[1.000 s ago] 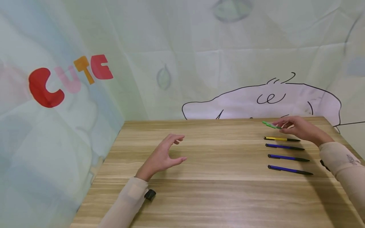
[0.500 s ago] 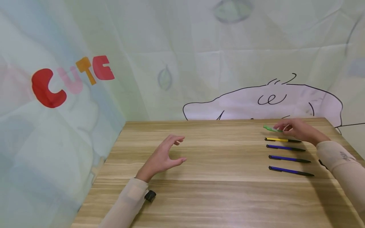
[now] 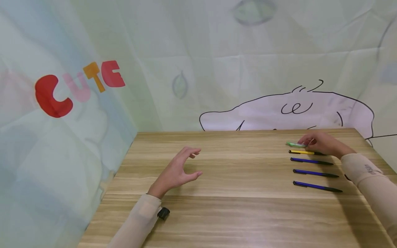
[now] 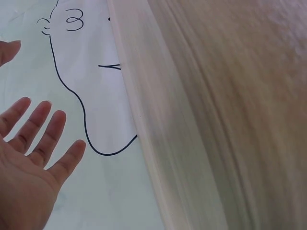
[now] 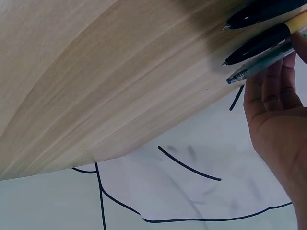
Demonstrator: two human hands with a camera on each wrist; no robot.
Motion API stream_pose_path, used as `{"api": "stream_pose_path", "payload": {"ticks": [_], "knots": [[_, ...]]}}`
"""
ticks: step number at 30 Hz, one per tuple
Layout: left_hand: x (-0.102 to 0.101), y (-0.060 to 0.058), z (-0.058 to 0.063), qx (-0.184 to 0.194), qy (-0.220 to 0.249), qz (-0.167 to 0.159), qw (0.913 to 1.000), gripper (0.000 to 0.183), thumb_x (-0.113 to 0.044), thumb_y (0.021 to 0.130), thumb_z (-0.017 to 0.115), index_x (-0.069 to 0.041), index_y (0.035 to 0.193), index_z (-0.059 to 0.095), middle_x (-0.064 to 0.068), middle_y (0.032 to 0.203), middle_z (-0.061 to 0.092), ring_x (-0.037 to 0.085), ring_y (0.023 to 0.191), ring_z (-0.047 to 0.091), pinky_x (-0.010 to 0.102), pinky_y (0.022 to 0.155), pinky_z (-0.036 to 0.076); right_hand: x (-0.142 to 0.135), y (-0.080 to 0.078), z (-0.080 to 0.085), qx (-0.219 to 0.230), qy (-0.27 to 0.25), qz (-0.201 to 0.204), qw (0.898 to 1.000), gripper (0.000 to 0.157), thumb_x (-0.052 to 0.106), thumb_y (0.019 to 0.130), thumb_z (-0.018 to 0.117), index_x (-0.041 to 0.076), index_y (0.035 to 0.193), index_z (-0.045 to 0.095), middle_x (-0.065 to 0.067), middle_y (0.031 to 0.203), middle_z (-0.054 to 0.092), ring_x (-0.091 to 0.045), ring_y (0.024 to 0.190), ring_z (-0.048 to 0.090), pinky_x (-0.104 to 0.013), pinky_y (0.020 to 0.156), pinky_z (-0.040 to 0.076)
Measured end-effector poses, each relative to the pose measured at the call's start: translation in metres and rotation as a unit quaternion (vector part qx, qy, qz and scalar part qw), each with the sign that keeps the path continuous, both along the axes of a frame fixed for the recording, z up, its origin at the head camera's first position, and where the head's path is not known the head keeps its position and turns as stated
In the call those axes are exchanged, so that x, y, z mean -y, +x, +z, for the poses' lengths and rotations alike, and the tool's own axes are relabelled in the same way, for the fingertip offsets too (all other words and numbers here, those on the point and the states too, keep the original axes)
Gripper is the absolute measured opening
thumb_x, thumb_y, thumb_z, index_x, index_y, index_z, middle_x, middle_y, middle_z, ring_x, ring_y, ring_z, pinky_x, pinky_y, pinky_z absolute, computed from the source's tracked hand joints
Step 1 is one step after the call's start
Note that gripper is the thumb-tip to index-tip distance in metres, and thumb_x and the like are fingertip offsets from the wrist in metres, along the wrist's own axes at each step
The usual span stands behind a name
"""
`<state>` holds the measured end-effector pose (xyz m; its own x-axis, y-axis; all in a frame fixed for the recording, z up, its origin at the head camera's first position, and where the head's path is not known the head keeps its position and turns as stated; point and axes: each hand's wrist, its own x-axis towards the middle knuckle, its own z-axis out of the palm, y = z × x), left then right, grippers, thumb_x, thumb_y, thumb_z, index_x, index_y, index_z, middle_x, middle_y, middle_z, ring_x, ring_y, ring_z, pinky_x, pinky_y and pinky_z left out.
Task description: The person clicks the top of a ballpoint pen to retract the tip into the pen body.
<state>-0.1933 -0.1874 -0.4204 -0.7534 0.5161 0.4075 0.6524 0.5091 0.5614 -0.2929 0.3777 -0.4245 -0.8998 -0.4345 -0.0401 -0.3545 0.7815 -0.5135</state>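
Note:
My right hand (image 3: 325,143) pinches a green pen (image 3: 292,144) at the far right of the table. In the right wrist view, the clear tip of that green pen (image 5: 256,66) lies close beside the black grip of a yellow pen (image 5: 259,44). The yellow pen (image 3: 300,152) is partly hidden by the hand in the head view. Nearer the person, three blue pens (image 3: 311,161) lie in a column, roughly parallel. My left hand (image 3: 175,170) hovers at the left-middle with thumb and fingers spread, holding nothing; its wrist view (image 4: 29,177) shows the fingers apart.
The wood-grain table (image 3: 223,217) ends at a back edge against a printed cloth backdrop (image 3: 155,62). Another cloth with "CUTE" lettering (image 3: 52,96) hangs along the left side. A black wrist device (image 3: 163,213) sits at the left cuff.
My right hand has lowered the green pen toward the person, down to the table just behind the yellow pen. The left hand has stayed in place.

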Motion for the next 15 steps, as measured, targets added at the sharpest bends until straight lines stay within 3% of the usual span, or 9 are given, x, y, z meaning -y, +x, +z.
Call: {"api": "stream_pose_path", "payload": {"ticks": [7, 15], "knots": [[-0.0001, -0.0002, -0.0001, -0.002, -0.004, 0.002, 1.0, 0.072, -0.022, 0.083, 0.084, -0.018, 0.147, 0.05, 0.011, 0.134, 0.057, 0.026, 0.118, 0.058, 0.054, 0.1, 0.051, 0.0004, -0.0018, -0.0043, 0.002, -0.001, -0.013, 1.0, 0.025, -0.001, 0.092, 0.069, 0.002, 0.116, 0.073, -0.015, 0.111, 0.071, -0.026, 0.098, 0.064, -0.026, 0.073, 0.053], [-0.001, 0.0008, 0.0011, -0.009, -0.006, 0.0, 0.9999, 0.072, -0.022, 0.083, 0.083, -0.018, 0.147, 0.049, 0.009, 0.134, 0.057, 0.021, 0.117, 0.058, 0.052, 0.099, 0.052, 0.0014, -0.0041, -0.0058, -0.005, 0.012, -0.024, 1.0, 0.024, 0.0, 0.093, 0.069, 0.001, 0.117, 0.072, -0.015, 0.111, 0.071, -0.028, 0.095, 0.064, -0.036, 0.075, 0.054]]}}
